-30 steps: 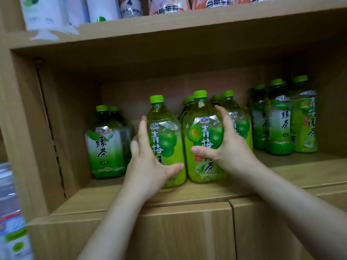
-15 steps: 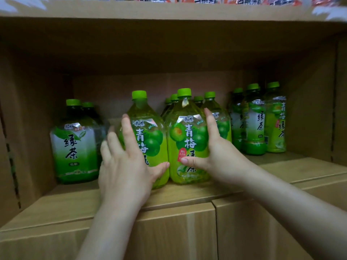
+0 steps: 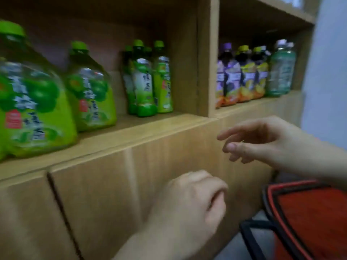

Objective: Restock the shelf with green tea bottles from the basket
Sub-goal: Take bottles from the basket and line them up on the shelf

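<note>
While motion blur softens every label, the layout reads as follows.

Surroundings: a wooden shelf (image 3: pixel 150 126) runs from near left to far right, with closed cabinet doors (image 3: pixel 105 194) beneath its front edge; an upright divider (image 3: pixel 208 57) splits it into two bays.

Right bay: purple-capped bottles (image 3: pixel 228 76), yellow-capped bottles (image 3: pixel 247 76) and a pale teal bottle (image 3: pixel 281 70) stand in a row, well apart from the green stock.

Green tea bottles: two large plum green tea bottles (image 3: pixel 33 102) stand at the near left of the left bay, side by side; a cluster of slim green tea bottles (image 3: pixel 148 79) stands farther right, just beside the divider.

Orientation: all bottles upright, long axis vertical, green caps up, labels facing the front edge.

Basket: a red basket (image 3: pixel 309 218) with a black rim sits low at the near right, below shelf level; its contents are not visible.

Left hand (image 3: pixel 189 205): loosely curled in front of the cabinet doors, grasping nothing.

Right hand (image 3: pixel 262 145): fingers half spread in the air above the basket, empty.

Obstructions: nothing lies between either hand and the basket.
</note>
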